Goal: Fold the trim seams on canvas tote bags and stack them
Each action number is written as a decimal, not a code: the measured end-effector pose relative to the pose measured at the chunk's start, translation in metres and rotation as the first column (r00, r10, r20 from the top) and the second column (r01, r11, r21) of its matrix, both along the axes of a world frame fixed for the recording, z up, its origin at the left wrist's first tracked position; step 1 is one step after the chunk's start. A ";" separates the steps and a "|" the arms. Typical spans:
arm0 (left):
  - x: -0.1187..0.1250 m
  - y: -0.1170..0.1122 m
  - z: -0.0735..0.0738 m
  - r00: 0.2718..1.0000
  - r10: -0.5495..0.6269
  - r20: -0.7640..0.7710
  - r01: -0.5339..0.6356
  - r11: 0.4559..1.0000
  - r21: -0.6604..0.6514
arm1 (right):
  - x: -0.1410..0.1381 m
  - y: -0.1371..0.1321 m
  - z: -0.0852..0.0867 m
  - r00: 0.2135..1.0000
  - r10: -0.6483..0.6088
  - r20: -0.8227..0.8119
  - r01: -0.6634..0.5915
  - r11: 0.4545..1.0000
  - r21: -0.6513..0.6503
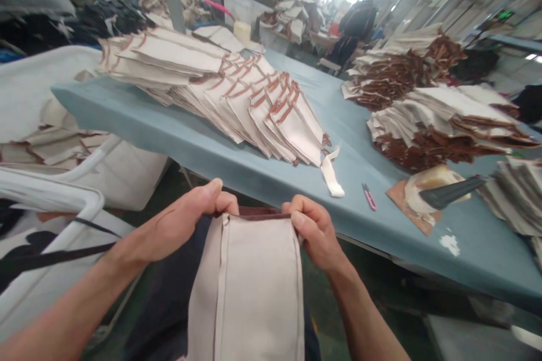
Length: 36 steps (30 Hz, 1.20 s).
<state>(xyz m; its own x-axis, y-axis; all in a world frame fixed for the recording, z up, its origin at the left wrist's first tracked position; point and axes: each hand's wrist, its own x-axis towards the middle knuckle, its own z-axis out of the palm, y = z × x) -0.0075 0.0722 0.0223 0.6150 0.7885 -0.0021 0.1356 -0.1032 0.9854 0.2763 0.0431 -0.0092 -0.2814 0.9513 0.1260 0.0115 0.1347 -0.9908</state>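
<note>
Currently I'm gripping a cream fabric piece (262, 287) by its brown top edge, left hand (197, 206) and right hand (315, 231) at either side, just before the near edge of the worktop (353, 152); beyond, stacked cream pieces (237, 98) are lying on it near pink snips (370, 198).

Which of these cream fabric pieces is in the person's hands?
The single piece in front of the blue table, its brown-edged top held by the left hand and right hand. Other pieces lie piled on the table or in a white bin.
</note>
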 end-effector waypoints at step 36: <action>0.014 -0.015 0.016 0.975 0.166 -0.150 -0.144 0.978 0.151 | -0.023 0.043 -0.015 0.959 0.071 0.274 -0.103 0.989 0.107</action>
<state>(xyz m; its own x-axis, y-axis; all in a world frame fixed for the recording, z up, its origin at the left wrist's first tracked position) 0.0061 0.0573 0.0378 0.4858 0.8738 0.0244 0.3167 -0.2020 0.9268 0.2528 0.0863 -0.0240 -0.4014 0.9043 0.1454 0.2577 0.2638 -0.9295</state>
